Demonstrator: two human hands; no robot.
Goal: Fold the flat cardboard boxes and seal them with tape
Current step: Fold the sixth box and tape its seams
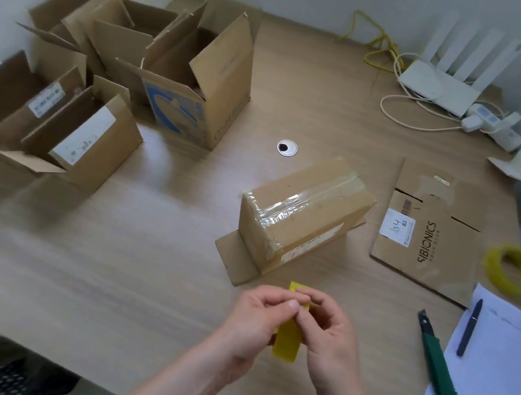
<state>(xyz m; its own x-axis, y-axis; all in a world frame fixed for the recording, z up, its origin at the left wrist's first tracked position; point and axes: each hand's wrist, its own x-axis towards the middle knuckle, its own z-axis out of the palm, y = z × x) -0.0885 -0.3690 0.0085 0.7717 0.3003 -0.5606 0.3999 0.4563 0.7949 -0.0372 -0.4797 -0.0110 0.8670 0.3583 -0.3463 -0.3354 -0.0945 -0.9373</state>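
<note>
An office corner: wooden desk (173, 251) with grommet (287, 148), router (440, 86), power strip (495, 123), papers (498, 378).

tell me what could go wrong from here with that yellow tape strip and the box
1. Both the left hand and the right hand pinch the yellow tape strip; its loose lower end could curl and stick to itself or a finger.
2. The small box stands on its open flaps, so pressing tape on could tip or slide it.
3. The utility knife lies close by the right forearm; its blade state is unclear, so an elbow might knock it.
</note>
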